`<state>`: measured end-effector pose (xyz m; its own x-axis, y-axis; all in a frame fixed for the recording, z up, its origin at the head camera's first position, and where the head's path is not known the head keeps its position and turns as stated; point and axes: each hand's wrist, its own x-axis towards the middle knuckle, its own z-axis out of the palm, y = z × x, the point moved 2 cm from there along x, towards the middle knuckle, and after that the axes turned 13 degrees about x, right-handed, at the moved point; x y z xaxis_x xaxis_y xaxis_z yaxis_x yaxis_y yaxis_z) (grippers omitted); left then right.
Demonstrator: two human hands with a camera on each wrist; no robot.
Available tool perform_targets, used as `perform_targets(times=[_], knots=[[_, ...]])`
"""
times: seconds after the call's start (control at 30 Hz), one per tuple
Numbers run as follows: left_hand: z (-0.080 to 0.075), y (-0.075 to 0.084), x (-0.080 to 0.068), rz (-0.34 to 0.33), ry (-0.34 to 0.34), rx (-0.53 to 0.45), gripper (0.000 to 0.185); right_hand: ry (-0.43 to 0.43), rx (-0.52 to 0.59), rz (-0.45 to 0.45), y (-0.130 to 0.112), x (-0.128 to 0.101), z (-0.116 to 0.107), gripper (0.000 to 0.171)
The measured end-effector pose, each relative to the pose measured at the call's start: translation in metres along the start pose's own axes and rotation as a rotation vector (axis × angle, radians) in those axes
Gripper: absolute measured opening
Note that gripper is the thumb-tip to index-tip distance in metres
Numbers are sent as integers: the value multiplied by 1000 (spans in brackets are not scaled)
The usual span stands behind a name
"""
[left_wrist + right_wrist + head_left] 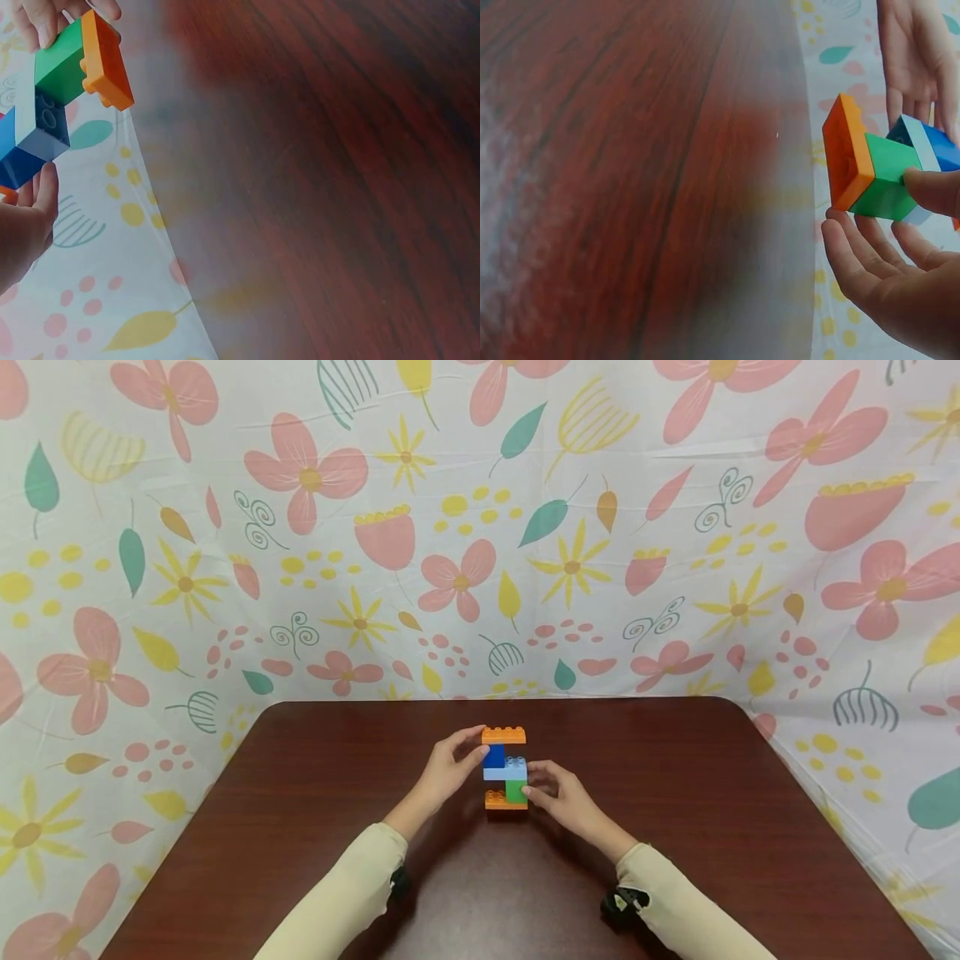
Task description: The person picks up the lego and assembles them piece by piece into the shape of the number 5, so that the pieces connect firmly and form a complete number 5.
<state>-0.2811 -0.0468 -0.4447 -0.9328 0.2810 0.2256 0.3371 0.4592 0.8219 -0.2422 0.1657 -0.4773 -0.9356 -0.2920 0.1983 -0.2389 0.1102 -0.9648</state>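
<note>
A stack of toy building bricks is held up between both hands. In the head view, its top is a flat orange brick (504, 736), over a dark blue brick (493, 757). Below them come a light blue brick (504, 772), a green brick (516, 792) and another flat orange brick (506, 805), stepped sideways in an S shape. My left hand (448, 768) pinches the stack's upper left side at the dark blue brick. The right hand (567, 802) grips the green brick from the right, its thumb (930, 189) on that brick's face. The lower orange brick's underside shows in the right wrist view.
The dark red-brown wooden table (337, 752) lies beneath the hands. Behind its far edge hangs a white cloth (517, 635) printed with flowers and leaves. Black devices (624, 903) sit at both wrists, by the pale sleeves.
</note>
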Motion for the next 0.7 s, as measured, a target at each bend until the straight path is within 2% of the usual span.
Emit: perform_targets(times=[0.2,0.5,0.7], knots=[[3,-2,3,-50,-7,-4,45,1,51,44,3,0,0,39],[8,-7,7,-44,9,-37,43,15,98,140,5,2,0,41],[10,-9,8,-69,-10,-48,41,14,119,183,9,2,0,43]])
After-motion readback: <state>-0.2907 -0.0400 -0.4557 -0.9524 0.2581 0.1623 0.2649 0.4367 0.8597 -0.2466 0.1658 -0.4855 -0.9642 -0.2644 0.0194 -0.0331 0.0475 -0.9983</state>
